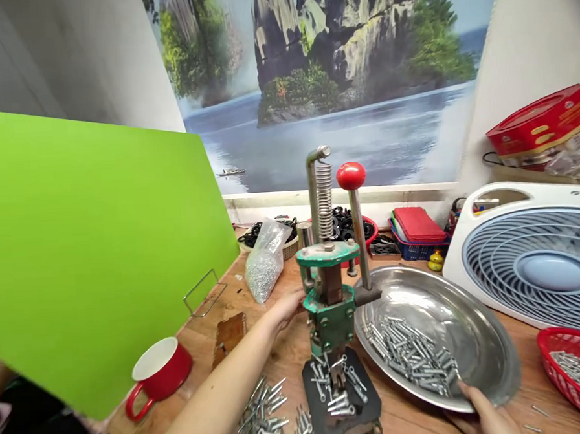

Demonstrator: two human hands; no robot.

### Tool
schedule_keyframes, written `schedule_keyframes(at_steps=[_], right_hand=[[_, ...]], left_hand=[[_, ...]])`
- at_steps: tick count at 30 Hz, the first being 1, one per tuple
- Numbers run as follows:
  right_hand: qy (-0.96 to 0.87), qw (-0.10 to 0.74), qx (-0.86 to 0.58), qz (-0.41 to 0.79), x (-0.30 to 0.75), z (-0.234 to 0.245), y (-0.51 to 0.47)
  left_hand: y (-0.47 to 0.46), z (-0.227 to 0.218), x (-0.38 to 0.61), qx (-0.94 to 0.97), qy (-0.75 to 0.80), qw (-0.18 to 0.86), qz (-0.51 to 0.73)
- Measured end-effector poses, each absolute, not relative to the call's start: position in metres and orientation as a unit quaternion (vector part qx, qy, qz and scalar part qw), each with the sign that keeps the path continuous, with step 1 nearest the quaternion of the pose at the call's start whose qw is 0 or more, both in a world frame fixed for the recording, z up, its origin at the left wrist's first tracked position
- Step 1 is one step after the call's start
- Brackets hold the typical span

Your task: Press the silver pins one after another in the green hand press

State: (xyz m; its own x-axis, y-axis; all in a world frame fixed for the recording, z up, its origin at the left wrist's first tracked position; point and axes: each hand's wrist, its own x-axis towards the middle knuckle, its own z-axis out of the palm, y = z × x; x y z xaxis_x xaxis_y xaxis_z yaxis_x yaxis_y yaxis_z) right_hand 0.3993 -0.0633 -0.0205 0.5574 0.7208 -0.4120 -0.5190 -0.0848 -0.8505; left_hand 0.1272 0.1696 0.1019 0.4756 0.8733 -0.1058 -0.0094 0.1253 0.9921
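A green hand press point(331, 305) with a spring and a red-knobbed lever point(351, 176) stands on the wooden table. My left hand point(285, 307) reaches behind the press's left side and touches its body; its fingers are partly hidden. My right hand point(483, 411) grips the near rim of a large steel dish point(475, 320) that holds several small metal pins point(408, 353). More pins lie on the press's black base point(339, 402) and on the table in front of it.
A green board point(87, 247) stands at left, with a red mug point(157, 376) below it. A bag of small metal parts point(266, 260) lies behind the press. A white fan point(535, 256) and a red basket of pins point(577, 370) are at right.
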Motion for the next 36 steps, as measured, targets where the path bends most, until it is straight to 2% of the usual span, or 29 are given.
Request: schedule_keyframes(at_steps=[4,8,12,15,21,29,34,36], right_hand=[[-0.072,0.689,-0.531,0.488,0.384,-0.007,-0.043],[-0.047,0.702,-0.513,0.492,0.367,0.001,-0.019],[-0.032,0.721,-0.502,0.476,0.355,0.011,-0.002],[-0.023,0.737,-0.497,0.458,0.352,0.016,0.006],[-0.024,0.747,-0.507,0.429,0.356,0.019,0.018],[-0.087,0.742,-0.546,0.380,0.374,0.024,0.006],[-0.196,0.688,-0.602,0.355,0.342,0.011,-0.063],[-0.321,0.623,-0.617,0.359,0.318,0.010,-0.097]], left_hand=[[0.122,0.092,0.084,0.555,0.433,0.601,0.379],[0.055,0.073,0.044,0.592,0.437,0.502,0.454],[-0.005,0.040,0.014,0.646,0.493,0.404,0.421],[-0.032,0.018,0.003,0.698,0.523,0.287,0.396],[-0.056,-0.003,0.009,0.790,0.486,0.140,0.347],[-0.062,-0.001,0.017,0.814,0.480,0.093,0.314],[-0.060,-0.001,0.016,0.783,0.503,0.121,0.345],[-0.053,0.001,0.012,0.760,0.528,0.130,0.356]])
